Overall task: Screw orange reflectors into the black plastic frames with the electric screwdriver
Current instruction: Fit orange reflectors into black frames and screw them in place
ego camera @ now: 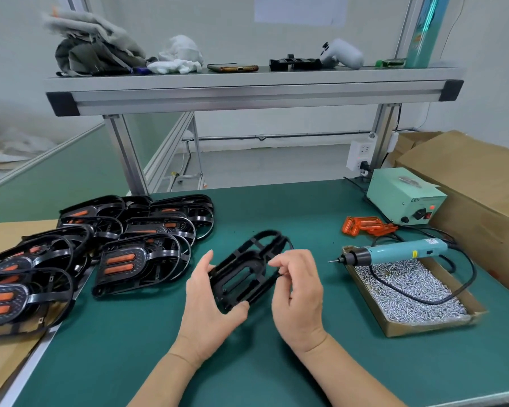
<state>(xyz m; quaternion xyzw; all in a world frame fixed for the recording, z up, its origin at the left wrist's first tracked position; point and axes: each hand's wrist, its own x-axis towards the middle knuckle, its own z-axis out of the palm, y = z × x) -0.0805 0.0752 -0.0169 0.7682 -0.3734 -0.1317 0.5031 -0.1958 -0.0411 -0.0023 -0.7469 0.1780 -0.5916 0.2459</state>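
**Handling**

The desk [276, 362] carries all parts. A pile of finished frames [141, 265], each with orange inserts fitted, lies at the left.

The black plastic frame [241, 277] now in work is held just above the desk centre, tilted, between both hands. Its two long slots look empty; no reflector is fitted yet. It is an open skeleton of thin rails and loops, so it is probably light and fairly stiff at the slotted core but springy at the outer loops. Take hold on the thick core rails, not the loops, which may flex or snap under driver pressure.

The left hand [209, 304] grips the near left side of the frame, fingers curled over one edge and thumb under the lower corner. The right hand [297, 295] pinches a right-side rail between thumb and bent fingers.

The electric screwdriver [400, 252] rests across the rim of the screw tray [423, 329], bit pointing left, unheld. Its cord trails over the screws [409, 295] and may drag when lifted.

The orange reflectors [368, 226] lie in a small heap behind the tray. They appear to be thin, glossy moulded plastic: likely slippery and prone to cracking if overtightened. Hold them by the edges.

**Not visible**

- The leftmost finished frames are cut off by the picture edge.
- Both palms cover parts of the frame.
- Screw holes cannot be made out against the black plastic.
- The number of reflectors cannot be counted.
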